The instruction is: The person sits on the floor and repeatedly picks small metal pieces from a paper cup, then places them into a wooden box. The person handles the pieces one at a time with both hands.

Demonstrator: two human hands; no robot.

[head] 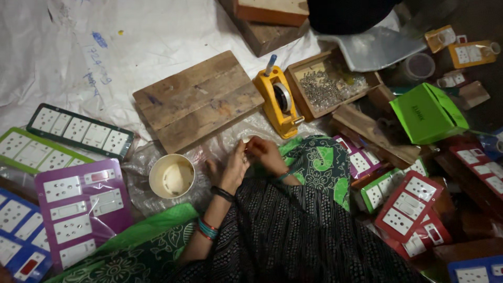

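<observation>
Head view: both hands meet over crinkled clear plastic sheet [230, 137] on the floor. Left hand [232, 169] and right hand [265, 153] pinch one small pale part [246, 140] between closed fingertips. A round cream cup [172, 175] sits just left; a rough plank board [199, 99] and yellow tape dispenser [279, 99] lie beyond, with glossy switch panels [78, 209] crowding the sides.

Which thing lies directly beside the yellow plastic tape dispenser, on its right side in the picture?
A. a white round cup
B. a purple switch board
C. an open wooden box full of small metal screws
C: the open wooden box of small metal screws touches the right side of the yellow plastic tape dispenser.
</observation>
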